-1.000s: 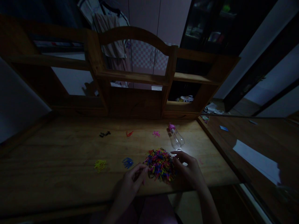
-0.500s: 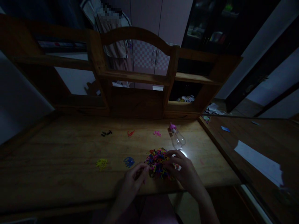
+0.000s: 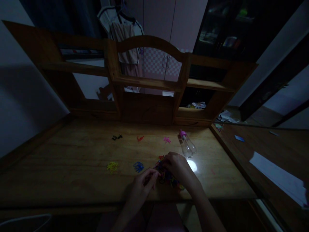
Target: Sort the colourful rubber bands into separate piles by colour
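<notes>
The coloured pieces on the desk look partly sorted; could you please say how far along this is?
A black group, red group, pink group, yellow group and blue group already lie apart. The left hand and right hand are at the mixed pile; what the fingers hold is too dark to tell. That pile, partly hidden but larger than any group, is unsorted, so much probably remains.

Dim room: a wooden shelf unit (image 3: pixel 147 85) before what seem pink cupboards (image 3: pixel 159 22).
</notes>
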{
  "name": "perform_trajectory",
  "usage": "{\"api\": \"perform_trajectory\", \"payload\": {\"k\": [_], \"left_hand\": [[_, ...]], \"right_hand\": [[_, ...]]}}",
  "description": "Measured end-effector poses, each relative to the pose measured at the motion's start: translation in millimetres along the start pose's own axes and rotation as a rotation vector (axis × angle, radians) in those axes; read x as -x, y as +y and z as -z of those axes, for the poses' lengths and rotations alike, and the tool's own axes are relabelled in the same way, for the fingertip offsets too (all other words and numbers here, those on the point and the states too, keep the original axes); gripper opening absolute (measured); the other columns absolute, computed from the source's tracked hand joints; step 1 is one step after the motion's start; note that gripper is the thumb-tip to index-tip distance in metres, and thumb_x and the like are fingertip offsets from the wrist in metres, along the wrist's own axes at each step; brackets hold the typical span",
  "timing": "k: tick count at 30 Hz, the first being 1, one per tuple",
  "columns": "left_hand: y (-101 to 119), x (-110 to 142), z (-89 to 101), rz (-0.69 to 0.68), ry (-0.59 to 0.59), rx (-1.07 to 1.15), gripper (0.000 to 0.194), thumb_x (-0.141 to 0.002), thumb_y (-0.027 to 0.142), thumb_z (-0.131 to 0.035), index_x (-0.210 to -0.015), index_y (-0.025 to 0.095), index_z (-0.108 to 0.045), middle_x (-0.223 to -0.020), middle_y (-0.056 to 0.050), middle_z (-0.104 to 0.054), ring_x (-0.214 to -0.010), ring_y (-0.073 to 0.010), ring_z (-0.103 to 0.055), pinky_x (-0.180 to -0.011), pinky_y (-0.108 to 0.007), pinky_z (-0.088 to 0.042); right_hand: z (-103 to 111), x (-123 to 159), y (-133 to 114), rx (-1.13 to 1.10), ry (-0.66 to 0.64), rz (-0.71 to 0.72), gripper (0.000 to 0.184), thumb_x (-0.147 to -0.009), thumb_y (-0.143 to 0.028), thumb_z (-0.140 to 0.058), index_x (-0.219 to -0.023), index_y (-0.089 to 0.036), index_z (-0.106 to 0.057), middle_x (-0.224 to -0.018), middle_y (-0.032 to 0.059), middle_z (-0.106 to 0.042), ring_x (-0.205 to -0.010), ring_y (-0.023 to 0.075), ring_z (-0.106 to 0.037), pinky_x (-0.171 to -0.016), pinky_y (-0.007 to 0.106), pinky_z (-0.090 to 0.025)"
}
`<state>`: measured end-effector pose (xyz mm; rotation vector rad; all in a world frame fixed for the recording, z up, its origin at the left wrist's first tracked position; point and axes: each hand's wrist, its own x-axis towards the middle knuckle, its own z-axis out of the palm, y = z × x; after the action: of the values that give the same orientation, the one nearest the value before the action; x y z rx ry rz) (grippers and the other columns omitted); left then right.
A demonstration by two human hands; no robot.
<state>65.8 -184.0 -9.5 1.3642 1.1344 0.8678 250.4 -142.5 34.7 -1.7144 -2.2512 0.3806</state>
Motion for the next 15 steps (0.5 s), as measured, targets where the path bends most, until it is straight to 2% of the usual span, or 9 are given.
{"api": "perform_trajectory", "payload": {"k": [3,6,9,12,15], "left_hand": [[-4.0,0.3,-0.3,-0.019,0.022,-0.007,0.031,-0.091,0.047,-0.053,-0.091,0.018,-0.065,-0.062,0.003,-0.050,-0.058,-0.0111,-0.048,-0.051,-0.019,-0.033],[-7.9,0.2,-1.1,-0.018,0.048,-0.002,0.031,-0.091,0.047,-0.052,-0.093,0.019,-0.064,-0.063,0.002,-0.053,-0.060,-0.0125,-0.052,-0.054,-0.019,-0.036],[-8.3,-2.3,-1.7,-0.044,0.168,-0.051,0.031,-0.091,0.046,-0.049,-0.092,0.019,-0.064,-0.072,-0.001,-0.061,-0.068,-0.0165,-0.058,-0.061,-0.023,-0.044],[-2.7,-9.0,-1.9,-0.170,0.301,-0.273,0.026,-0.092,0.038,-0.048,-0.090,0.021,-0.066,-0.091,-0.005,-0.066,-0.084,-0.0205,-0.062,-0.075,-0.029,-0.048],[3.0,-19.4,-3.5,-0.240,0.318,-0.491,0.020,-0.091,0.027,-0.047,-0.096,0.022,-0.066,-0.098,-0.005,-0.064,-0.083,-0.0192,-0.061,-0.077,-0.031,-0.049]], "right_hand": [[-5.0,0.0,2.1,-0.008,-0.005,-0.001,0.011,-0.085,-0.010,-0.062,-0.082,-0.018,-0.069,-0.082,0.0025,-0.065,-0.076,0.0155,-0.062,-0.064,0.023,-0.038],[-6.4,0.7,5.6,-0.107,0.014,0.010,0.013,-0.085,-0.008,-0.061,-0.080,-0.018,-0.068,-0.081,0.0021,-0.065,-0.074,0.0142,-0.061,-0.065,0.022,-0.038],[-4.1,1.7,9.7,-0.256,0.058,-0.003,0.009,-0.083,-0.010,-0.065,-0.078,-0.017,-0.068,-0.080,0.0015,-0.065,-0.073,0.0139,-0.060,-0.065,0.022,-0.040],[0.3,4.5,13.8,-0.422,0.114,-0.037,0.004,-0.083,-0.016,-0.067,-0.079,-0.017,-0.068,-0.078,0.0011,-0.066,-0.072,0.0148,-0.060,-0.065,0.023,-0.042],[4.0,9.2,18.5,-0.683,0.111,-0.095,0.011,-0.087,-0.025,-0.064,-0.081,-0.016,-0.067,-0.074,0.0012,-0.066,-0.066,0.0146,-0.060,-0.059,0.023,-0.043]]}}
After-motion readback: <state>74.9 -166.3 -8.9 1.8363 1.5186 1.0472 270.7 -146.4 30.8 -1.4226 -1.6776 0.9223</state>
